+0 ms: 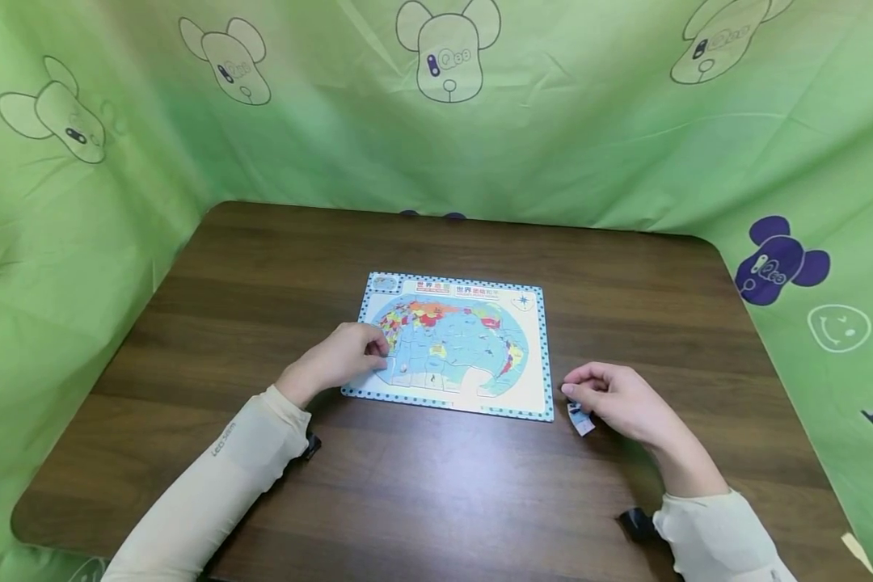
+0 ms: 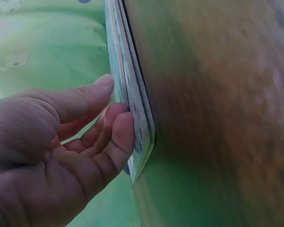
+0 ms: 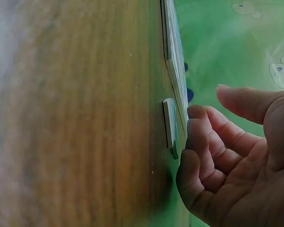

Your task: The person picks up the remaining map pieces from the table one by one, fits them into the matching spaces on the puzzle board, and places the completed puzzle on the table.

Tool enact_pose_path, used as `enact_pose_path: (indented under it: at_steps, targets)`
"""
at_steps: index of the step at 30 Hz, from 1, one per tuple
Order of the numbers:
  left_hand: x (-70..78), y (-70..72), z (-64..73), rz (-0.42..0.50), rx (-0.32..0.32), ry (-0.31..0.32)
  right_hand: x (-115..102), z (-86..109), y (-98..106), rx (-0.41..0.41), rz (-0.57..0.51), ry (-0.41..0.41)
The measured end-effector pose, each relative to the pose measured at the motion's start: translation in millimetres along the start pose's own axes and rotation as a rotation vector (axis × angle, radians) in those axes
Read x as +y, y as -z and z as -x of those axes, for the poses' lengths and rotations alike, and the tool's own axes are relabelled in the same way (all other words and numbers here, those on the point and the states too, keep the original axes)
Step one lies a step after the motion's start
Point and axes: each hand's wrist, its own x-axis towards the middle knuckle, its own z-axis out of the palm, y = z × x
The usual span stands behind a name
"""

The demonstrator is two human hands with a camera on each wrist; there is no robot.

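Note:
A world map jigsaw puzzle [image 1: 447, 347] in a board with a dotted blue border lies flat on the table. A bare white gap [image 1: 473, 381] shows at the bottom of its blue oval. My left hand [image 1: 349, 356] rests at the board's left side, fingertips on its surface and thumb apart from them in the left wrist view. A small loose puzzle piece [image 1: 580, 419] lies on the table beyond the board's right edge. Over it hovers my right hand [image 1: 622, 400], fingers loosely bent, the thumb well apart from them in the right wrist view.
The brown wooden table [image 1: 436, 501] extends around the board. A green cloth [image 1: 553, 153] with bear drawings hangs behind it and along both sides. Black straps [image 1: 636, 525] show at the sleeve cuffs. Something pale [image 1: 857, 551] sits at the table's right edge.

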Motion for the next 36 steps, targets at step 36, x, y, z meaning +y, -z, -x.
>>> enact_pose_path:
  at_steps: [36]
  targets:
    - [7.5, -3.3, 7.1, -0.192, -0.014, -0.218, 4, 5.9, 2, 0.040, 0.293, -0.057]
